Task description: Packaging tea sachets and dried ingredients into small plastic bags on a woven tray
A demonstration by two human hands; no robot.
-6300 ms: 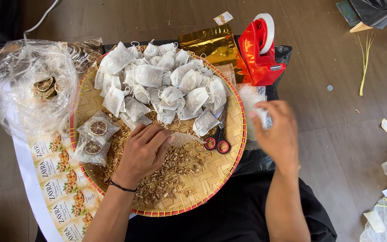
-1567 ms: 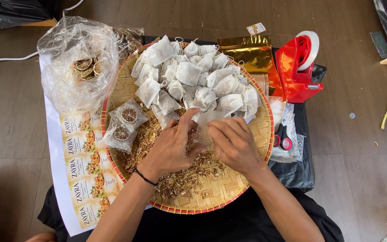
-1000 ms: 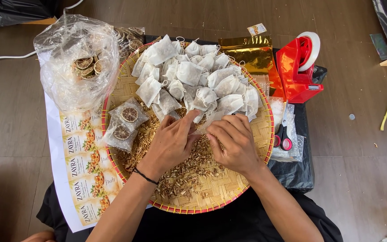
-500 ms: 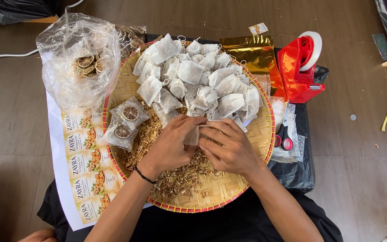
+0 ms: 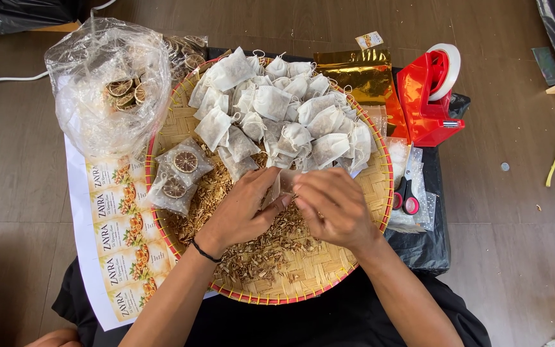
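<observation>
Both of my hands meet over the middle of a round woven bamboo tray (image 5: 367,186). My left hand (image 5: 242,209) and my right hand (image 5: 332,205) pinch the same small white mesh pouch (image 5: 282,186) between their fingertips, just above a heap of dried brown herb shavings (image 5: 258,247). A pile of several filled white drawstring pouches (image 5: 277,109) covers the far half of the tray. Two clear packets holding dried citrus slices (image 5: 178,173) lie at the tray's left side.
A clear plastic bag of dried citrus slices (image 5: 107,96) sits at the far left, above a sheet of printed labels (image 5: 120,238). A gold foil pouch (image 5: 361,77), a red tape dispenser (image 5: 428,96) and red-handled scissors (image 5: 406,196) lie to the right on black plastic.
My right hand came back over the tray from the right and joined the left. Both hands have drawn nearer to me, and the pouch is now held between them over the herbs.
</observation>
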